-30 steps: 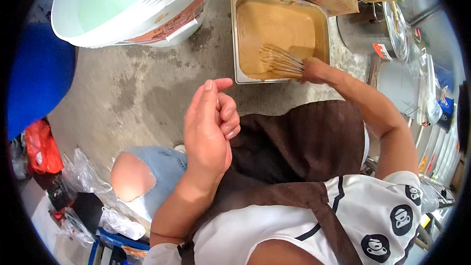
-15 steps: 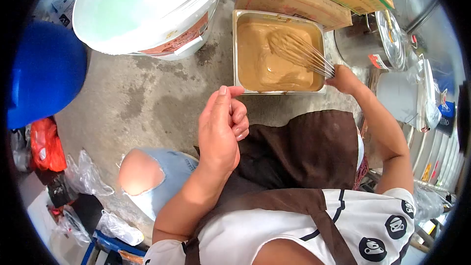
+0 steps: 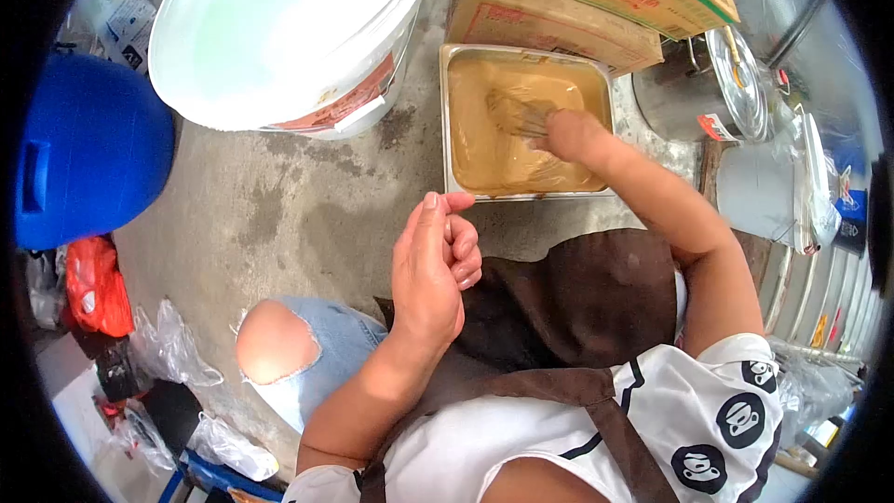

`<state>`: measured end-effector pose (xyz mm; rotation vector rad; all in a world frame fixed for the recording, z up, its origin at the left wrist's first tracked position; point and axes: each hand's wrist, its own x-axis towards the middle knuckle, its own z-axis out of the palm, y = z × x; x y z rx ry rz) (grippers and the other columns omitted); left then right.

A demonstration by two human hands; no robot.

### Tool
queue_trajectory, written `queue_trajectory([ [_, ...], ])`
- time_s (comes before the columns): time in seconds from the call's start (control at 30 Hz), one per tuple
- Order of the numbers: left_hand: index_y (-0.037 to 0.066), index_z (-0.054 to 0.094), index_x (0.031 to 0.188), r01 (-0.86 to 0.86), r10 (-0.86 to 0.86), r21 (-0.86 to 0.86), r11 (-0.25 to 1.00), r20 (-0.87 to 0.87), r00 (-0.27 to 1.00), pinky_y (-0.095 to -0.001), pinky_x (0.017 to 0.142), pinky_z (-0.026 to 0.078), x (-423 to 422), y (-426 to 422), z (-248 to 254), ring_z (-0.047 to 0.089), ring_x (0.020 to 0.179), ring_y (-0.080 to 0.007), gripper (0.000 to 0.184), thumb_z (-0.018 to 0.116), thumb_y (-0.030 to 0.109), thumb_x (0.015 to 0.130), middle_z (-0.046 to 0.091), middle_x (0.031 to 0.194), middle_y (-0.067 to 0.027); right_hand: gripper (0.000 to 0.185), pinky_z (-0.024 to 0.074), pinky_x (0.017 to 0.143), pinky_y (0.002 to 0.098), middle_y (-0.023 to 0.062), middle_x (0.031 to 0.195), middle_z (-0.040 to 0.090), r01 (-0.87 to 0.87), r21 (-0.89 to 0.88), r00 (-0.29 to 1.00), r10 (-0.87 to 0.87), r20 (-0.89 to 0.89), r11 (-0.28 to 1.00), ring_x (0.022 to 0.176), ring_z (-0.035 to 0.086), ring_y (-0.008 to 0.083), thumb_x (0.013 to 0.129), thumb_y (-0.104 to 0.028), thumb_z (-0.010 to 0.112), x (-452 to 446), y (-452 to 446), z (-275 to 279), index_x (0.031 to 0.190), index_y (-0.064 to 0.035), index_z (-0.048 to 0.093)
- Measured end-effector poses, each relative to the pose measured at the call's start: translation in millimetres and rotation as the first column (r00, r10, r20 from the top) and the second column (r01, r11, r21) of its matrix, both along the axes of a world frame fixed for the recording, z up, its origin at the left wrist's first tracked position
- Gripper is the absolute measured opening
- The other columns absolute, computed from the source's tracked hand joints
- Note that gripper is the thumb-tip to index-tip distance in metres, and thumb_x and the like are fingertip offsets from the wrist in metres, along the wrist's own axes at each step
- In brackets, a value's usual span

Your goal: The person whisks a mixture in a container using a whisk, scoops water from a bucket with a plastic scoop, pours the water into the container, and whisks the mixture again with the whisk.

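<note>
A metal tray of smooth brown batter rests on the concrete floor. Over its right half, my right hand is closed on a whisk, whose wire loops dip into the batter near the middle; its handle is hidden by the hand. My left hand is raised just below the tray's front edge and touches nothing. Its fingers are loosely curled, the index finger pointing right beside the thumb, and nothing shows in it.
A large white bucket stands at the upper left, with a blue barrel further left. Cardboard boxes are behind the tray. A steel pot and a white container stand right; plastic bags lie lower left.
My right hand has moved left over the tray with the whisk, from beyond its right edge. The whole view has shifted, with the tray lower in it. My left hand keeps its pose.
</note>
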<state>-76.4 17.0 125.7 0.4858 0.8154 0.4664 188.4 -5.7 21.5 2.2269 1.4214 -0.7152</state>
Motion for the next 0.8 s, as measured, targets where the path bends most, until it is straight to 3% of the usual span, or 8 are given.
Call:
queue_trajectory([
  [0.17, 0.0, 0.046, 0.099, 0.004, -0.004, 0.026, 1.0, 0.005, 1.0, -0.0192, 0.04, 0.022, 3.8, 1.0, 1.1, 0.026, 0.045, -0.0053, 0.039, 0.032, 0.036, 0.094, 0.032, 0.059, 0.0021, 0.047, 0.0428, 0.082, 0.0383, 0.0188, 0.098, 0.059, 0.092, -0.023, 0.992, -0.094, -0.081, 0.995, 0.094, 0.056, 0.034, 0.077, -0.042, 0.057, -13.9, -9.1, 6.1, 0.099, -0.0005, 0.056],
  [0.27, 0.0, 0.046, 0.099, -0.014, 0.014, 0.042, 0.999, 0.005, 1.0, -0.0192, 0.04, 0.022, 5.6, 3.5, 2.9, 0.026, 0.045, -0.0053, 0.039, 0.031, 0.036, 0.093, 0.033, 0.059, 0.002, 0.049, 0.0425, 0.083, 0.0382, 0.0182, 0.097, 0.058, -0.11, 0.053, 0.986, 0.116, -0.12, 0.992, 0.093, 0.056, 0.0342, 0.079, -0.044, 0.054, -9.7, -34.9, 19.6, 0.102, -0.0007, 0.054],
  [0.37, 0.0, 0.045, 0.099, -0.026, 0.025, 0.04, 0.999, 0.023, 0.999, -0.0193, 0.04, 0.022, 6.0, 6.7, 5.6, 0.027, 0.045, -0.0054, 0.039, 0.032, 0.036, 0.093, 0.033, 0.058, 0.0019, 0.045, 0.0464, 0.076, 0.0395, 0.0177, 0.093, 0.06, -0.164, -0.049, 0.982, 0.159, -0.1, 0.985, 0.087, 0.059, 0.0332, 0.079, -0.043, 0.054, 2.5, -51.9, 38.6, 0.097, -0.0025, 0.058],
  [0.43, 0.0, 0.045, 0.099, -0.03, 0.029, 0.035, 0.999, 0.042, 0.999, -0.0194, 0.04, 0.023, 4.4, 9.4, 6.7, 0.027, 0.045, -0.0054, 0.039, 0.032, 0.036, 0.093, 0.033, 0.058, 0.0019, 0.031, 0.0494, 0.07, 0.0389, 0.0159, 0.087, 0.063, -0.036, -0.32, 0.99, 0.078, 0.12, 0.947, 0.081, 0.062, 0.0307, 0.079, -0.033, 0.054, 32.7, -70.6, 17.9, 0.089, -0.0049, 0.062],
  [0.5, 0.001, 0.046, 0.099, -0.04, 0.038, 0.025, 0.999, 0.062, 0.997, -0.0195, 0.04, 0.023, 3.2, 12.4, 6.9, 0.027, 0.045, -0.0055, 0.039, 0.032, 0.036, 0.093, 0.033, 0.058, 0.0019, 0.022, 0.0505, 0.067, 0.0373, 0.0132, 0.085, 0.065, -0.113, -0.253, 0.953, 0.177, 0.247, 0.961, 0.08, 0.063, 0.0277, 0.08, -0.024, 0.052, 59.1, -84.5, 18.3, 0.084, -0.007, 0.065],
  [0.63, 0.001, 0.046, 0.099, -0.052, 0.05, 0.02, 0.998, 0.059, 0.997, -0.0196, 0.04, 0.022, 0.4, 15.7, 3.6, 0.027, 0.045, -0.0055, 0.038, 0.033, 0.036, 0.093, 0.034, 0.058, 0.0019, 0.019, 0.0507, 0.068, 0.0352, 0.0124, 0.09, 0.064, -0.024, -0.198, 0.919, 0.1, 0.382, 0.98, 0.083, 0.063, 0.0263, 0.08, -0.019, 0.05, 88.6, -74.0, 12.9, 0.085, -0.0076, 0.065],
  [0.7, 0.001, 0.046, 0.098, -0.041, 0.042, -0.012, 0.999, 0.038, 0.998, -0.0197, 0.04, 0.022, -2.0, 15.4, 0.1, 0.027, 0.045, -0.0054, 0.038, 0.033, 0.036, 0.093, 0.034, 0.058, 0.002, 0.029, 0.0498, 0.066, 0.036, 0.0116, 0.086, 0.065, 0.023, -0.093, 0.914, 0.017, 0.405, 0.995, 0.08, 0.063, 0.0264, 0.08, -0.033, 0.055, 93.6, -64.1, 2.7, 0.086, -0.0055, 0.061],
  [0.8, 0.001, 0.046, 0.098, -0.037, 0.038, -0.016, 0.999, 0.019, 0.999, -0.0199, 0.04, 0.022, -3.5, 15.7, -3.8, 0.027, 0.045, -0.0055, 0.036, 0.034, 0.035, 0.093, 0.034, 0.058, 0.002, 0.03, 0.0494, 0.068, 0.0374, 0.014, 0.087, 0.064, 0.082, -0.11, 0.941, -0.041, 0.337, 0.991, 0.082, 0.062, 0.0284, 0.078, -0.033, 0.056, 79.3, -34.5, -10.6, 0.088, -0.005, 0.062],
])
